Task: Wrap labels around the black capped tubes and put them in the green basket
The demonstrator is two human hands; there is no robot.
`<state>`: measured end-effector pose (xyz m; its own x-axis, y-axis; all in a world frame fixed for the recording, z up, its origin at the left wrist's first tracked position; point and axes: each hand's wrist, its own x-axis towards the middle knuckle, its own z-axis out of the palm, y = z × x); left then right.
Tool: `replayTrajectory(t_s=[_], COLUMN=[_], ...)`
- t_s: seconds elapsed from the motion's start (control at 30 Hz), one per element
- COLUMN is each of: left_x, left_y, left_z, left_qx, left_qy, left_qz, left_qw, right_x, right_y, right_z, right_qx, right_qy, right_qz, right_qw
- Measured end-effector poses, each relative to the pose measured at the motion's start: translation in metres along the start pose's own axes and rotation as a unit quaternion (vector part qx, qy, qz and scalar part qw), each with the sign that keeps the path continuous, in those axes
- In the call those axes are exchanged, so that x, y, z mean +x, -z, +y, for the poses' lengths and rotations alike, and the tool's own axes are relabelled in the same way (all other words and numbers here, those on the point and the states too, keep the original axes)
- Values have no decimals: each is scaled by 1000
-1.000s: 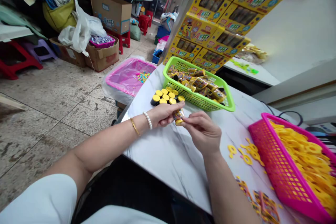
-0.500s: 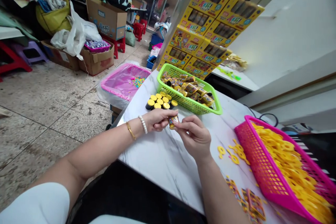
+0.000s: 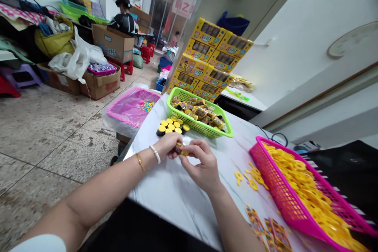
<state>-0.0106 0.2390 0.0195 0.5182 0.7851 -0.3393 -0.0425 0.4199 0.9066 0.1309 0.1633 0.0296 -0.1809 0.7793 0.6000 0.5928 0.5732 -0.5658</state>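
Above the marble-patterned table (image 3: 177, 201), my left hand (image 3: 167, 145) wraps round a small tub with a colourful printed label (image 3: 178, 148). The thumb and fingers of my right hand (image 3: 203, 165) pinch the tub's near end, where some yellow shows. Part of the tub is hidden by my fingers. Just beyond my left hand stands a cluster of black tubs with yellow lids (image 3: 170, 126). Behind it, a green basket (image 3: 203, 129) is filled with labelled tubs lying in a jumble.
A magenta basket (image 3: 280, 189) of yellow plastic rings stands at right, with loose yellow pieces (image 3: 253, 177) and printed packets (image 3: 273, 232) beside it. Left of the table is a pink basket (image 3: 121, 110) holding coloured beads. Yellow boxes (image 3: 203, 61) are stacked behind. A person (image 3: 123, 17) sits far back.
My view has tilted up and shifted right. Both hands still hold the tub, which has turned from upright to lying more sideways, its yellow end toward my right fingers.
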Motion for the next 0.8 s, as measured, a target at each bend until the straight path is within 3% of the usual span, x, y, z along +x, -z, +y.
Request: replayTrajectory(t_s=[0.13,0.2,0.3,0.37,0.47,0.67,0.73,0.8], left_x=[0,-3,-6,-6,-2,-2,-5,-6], left_y=[2,2,1,1,2,0,0,1], left_z=[4,5,2,-1,-2,4,7,9], left_qx=[-32,-29,27,54,46,46,27,8], left_qy=[0,-73,-225,-266,-248,-142,-116,-104], left_qz=[14,12,-40,-65,-42,4,18,34], left_qw=[999,997,973,960,967,989,993,994], right_x=[0,2,6,8,10,8,20,42], right_y=[3,6,9,11,12,15,16,19], right_z=[7,11,14,15,16,24,28,32], right_qx=[14,75,182,225,226,132,107,68], right_qy=[-41,-95,-179,-226,-254,-232,-226,-208], right_qz=[27,16,20,38,31,10,6,44], right_qw=[999,993,967,947,940,964,968,975])
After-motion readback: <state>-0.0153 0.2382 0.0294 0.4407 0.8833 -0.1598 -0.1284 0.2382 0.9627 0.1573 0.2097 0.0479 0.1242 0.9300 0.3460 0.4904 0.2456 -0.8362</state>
